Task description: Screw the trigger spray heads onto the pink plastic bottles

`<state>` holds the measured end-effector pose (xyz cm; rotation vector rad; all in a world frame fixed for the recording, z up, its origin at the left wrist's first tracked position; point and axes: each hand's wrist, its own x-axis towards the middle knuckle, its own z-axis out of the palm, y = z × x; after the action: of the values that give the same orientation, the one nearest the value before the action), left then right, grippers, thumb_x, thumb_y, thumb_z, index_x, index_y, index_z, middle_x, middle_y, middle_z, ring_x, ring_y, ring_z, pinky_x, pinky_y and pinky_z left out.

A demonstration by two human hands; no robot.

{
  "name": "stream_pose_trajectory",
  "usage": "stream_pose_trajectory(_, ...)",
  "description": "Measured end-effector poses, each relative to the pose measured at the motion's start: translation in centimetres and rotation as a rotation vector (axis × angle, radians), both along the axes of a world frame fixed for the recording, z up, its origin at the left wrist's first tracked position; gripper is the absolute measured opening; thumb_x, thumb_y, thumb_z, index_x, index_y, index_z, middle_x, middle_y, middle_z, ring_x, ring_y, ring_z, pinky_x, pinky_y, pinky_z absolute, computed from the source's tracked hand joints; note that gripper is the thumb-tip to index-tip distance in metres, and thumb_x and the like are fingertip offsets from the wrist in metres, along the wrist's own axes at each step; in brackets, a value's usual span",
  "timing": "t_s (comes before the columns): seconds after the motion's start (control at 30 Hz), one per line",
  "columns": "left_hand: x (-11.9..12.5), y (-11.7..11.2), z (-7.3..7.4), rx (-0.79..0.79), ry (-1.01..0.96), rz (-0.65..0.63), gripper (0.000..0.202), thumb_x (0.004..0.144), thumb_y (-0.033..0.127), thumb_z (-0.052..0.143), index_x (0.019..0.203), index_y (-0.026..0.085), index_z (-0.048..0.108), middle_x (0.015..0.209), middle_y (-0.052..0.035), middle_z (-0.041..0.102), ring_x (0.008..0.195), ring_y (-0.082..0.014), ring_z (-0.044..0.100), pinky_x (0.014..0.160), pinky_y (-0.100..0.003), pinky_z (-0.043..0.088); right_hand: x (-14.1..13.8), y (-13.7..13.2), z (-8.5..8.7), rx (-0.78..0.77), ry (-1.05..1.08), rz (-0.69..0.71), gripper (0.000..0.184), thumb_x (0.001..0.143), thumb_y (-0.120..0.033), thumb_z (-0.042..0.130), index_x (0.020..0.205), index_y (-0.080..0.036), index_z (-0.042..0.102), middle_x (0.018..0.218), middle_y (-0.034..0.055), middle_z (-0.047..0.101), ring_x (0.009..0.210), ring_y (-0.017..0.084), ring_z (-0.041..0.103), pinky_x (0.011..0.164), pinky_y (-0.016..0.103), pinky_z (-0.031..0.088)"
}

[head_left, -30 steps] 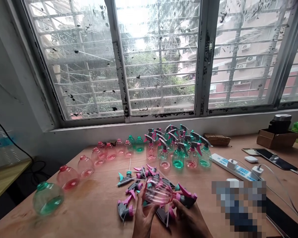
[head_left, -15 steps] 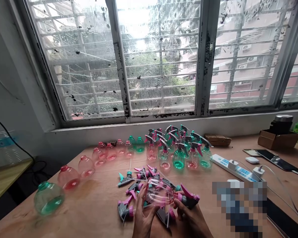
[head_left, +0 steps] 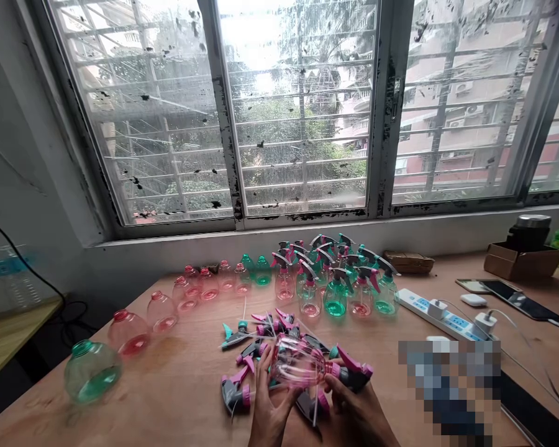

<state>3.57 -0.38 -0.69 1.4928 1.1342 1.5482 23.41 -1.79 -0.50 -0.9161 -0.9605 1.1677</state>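
A clear pink spray bottle (head_left: 295, 361) lies sideways in the air between my hands, its neck toward the right. My left hand (head_left: 271, 400) is wrapped around the bottle's body near its base. At the neck, my right hand (head_left: 354, 406) has its fingers closed on the pink collar of a grey and pink trigger sprayer head (head_left: 354, 371), which sits at the bottle's mouth. How far the collar is turned on, I cannot tell. Beneath and behind lies a pile of loose trigger sprayer heads (head_left: 235, 394), grey with pink or green parts.
Open pink bottles (head_left: 129, 335) and green bottles (head_left: 92, 375) line the left and back. Several bottles with sprayers (head_left: 336, 298) stand by the window. To the right are a power strip (head_left: 440, 320), phones (head_left: 517, 298), a cardboard box (head_left: 517, 264) and a pixelated patch.
Almost nothing differs. The bottle and the sprayer head have shifted very slightly, with both hands still closed on them.
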Motion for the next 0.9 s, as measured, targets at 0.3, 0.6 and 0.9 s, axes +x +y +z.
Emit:
stream_pose_trajectory(0.3,0.2,0.7,-1.6,0.014,-0.041,0.014,0.086,0.076,0.049,0.082,0.149,0.031,0.041,0.16,-0.0104,0.043,0.148,-0.0377,0.04,0.123,-0.051,0.032,-0.7,-0.7,1.6,-0.002,0.019,0.016,0.061,0.066,-0.058,0.088,0.114,-0.023,0.073,0.065,-0.0008,0.07,0.048,0.018,0.06,0.048,0.03,0.049)
stream_pose_trajectory(0.6,-0.4,1.3,-2.1,0.039,0.031,0.027,0.082,0.074,0.045,0.085,0.146,0.031,0.048,0.161,-0.0107,0.043,0.15,-0.0392,0.037,0.12,-0.051,0.038,-0.5,-0.5,1.4,-0.007,0.02,0.03,0.059,0.065,-0.056,0.089,0.111,-0.021,0.074,0.063,-0.0015,0.068,0.049,0.018,0.06,0.05,0.031,0.05)
stream_pose_trajectory(0.9,0.3,0.5,-1.1,0.039,-0.061,0.079,0.082,0.068,0.051,0.087,0.139,0.028,0.055,0.151,-0.0115,0.055,0.143,-0.0388,0.047,0.121,-0.05,0.035,-0.7,-0.4,1.4,0.027,0.096,0.068,0.049,0.068,-0.058,0.087,0.09,-0.02,0.066,0.057,-0.001,0.068,0.041,0.011,0.051,0.043,0.023,0.039)
